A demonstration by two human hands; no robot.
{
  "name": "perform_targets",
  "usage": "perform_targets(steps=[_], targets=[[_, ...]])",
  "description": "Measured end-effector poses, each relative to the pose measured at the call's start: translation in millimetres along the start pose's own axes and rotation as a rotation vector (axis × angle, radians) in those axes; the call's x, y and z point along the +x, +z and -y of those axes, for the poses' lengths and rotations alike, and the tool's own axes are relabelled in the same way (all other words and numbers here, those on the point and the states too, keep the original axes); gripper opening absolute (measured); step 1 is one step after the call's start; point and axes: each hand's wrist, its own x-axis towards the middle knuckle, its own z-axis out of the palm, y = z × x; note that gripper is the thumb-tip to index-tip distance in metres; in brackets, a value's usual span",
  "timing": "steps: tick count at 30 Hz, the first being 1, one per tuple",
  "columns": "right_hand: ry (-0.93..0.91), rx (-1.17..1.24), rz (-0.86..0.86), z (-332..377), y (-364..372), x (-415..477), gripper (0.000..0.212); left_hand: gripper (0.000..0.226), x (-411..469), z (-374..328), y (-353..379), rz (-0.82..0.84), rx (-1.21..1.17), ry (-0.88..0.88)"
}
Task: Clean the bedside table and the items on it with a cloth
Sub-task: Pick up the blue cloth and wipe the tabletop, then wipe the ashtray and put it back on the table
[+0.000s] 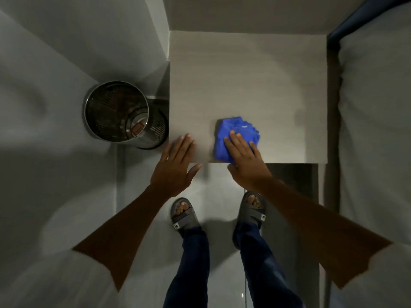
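Both forearms reach forward over two sandalled feet (184, 213) toward the tabletop (246, 85). Right hand (245, 157): flat, fingers spread, pressing the crumpled blue cloth (235, 132) onto the tabletop at its near edge; grip not closed around the cloth. Left hand (175, 161): grip wide and holding nothing, fingertips resting on the tabletop's near-left corner. Metal bin (117, 112): on the floor, just left of the tabletop. Bed (373, 107): just right of the tabletop.
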Motion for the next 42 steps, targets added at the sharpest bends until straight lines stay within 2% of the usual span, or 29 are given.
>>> perform_targets(steps=[5, 8, 10, 13, 15, 17, 19, 21, 23, 26, 29, 31, 33, 36, 40, 42], targets=[[0.285, 0.092, -0.071, -62, -16, -49, 0.076, 0.078, 2, -14, -2, 0.083, -0.083, -0.097], [0.360, 0.109, -0.062, -78, -29, -59, 0.075, 0.077, 3, -20, -11, 0.100, -0.079, -0.139], [0.309, 0.123, -0.032, -74, -35, -57, 0.074, 0.074, 8, -31, -20, 0.117, -0.106, -0.179], [0.104, 0.175, 0.036, -57, -37, -45, 0.069, 0.069, 20, -64, -34, 0.111, -0.238, -0.172], [0.076, 0.235, -0.066, -49, -37, -40, 0.065, 0.067, 29, -91, -42, 0.096, -0.397, -0.181], [0.278, 0.215, -0.312, -47, -34, -41, 0.060, 0.066, 38, -115, -47, 0.095, -0.511, -0.217], [0.628, 0.252, -0.450, -43, -29, -43, 0.053, 0.064, 47, -133, -49, 0.122, -0.560, -0.240], [0.851, 0.390, -0.396, -40, -25, -41, 0.054, 0.061, 58, -150, -52, 0.166, -0.633, -0.256], [0.938, 0.635, -0.351, -38, -24, -34, 0.057, 0.061, 67, -165, -55, 0.156, -0.791, -0.318], [1.031, 1.026, -0.346, -33, -27, -33, 0.058, 0.060, 69, -176, -62, 0.064, -1.033, -0.514], [0.998, 1.283, -0.207, -29, -33, -55, 0.051, 0.053, 59, -177, -71, 0.029, -1.214, -0.688], [0.914, 1.386, -0.122, -25, -43, -81, 0.042, 0.038, 48, -174, -81, 0.100, -1.394, -0.782], [0.816, 1.515, -0.088, -23, -56, -112, 0.037, 0.031, 34, -173, -95, 0.222, -1.536, -0.803], [0.686, 1.638, -0.070, -22, -77, -156, 0.040, 0.041, 16, -183, -121, 0.359, -1.650, -0.707], [0.759, 1.670, -0.167, -30, -111, -196, 0.057, 0.057, 7, -218, -154, 0.368, -1.710, -0.589], [0.700, 1.735, -0.190, -40, -132, -216, 0.058, 0.060, 13, -242, -170, 0.428, -1.746, -0.445]])
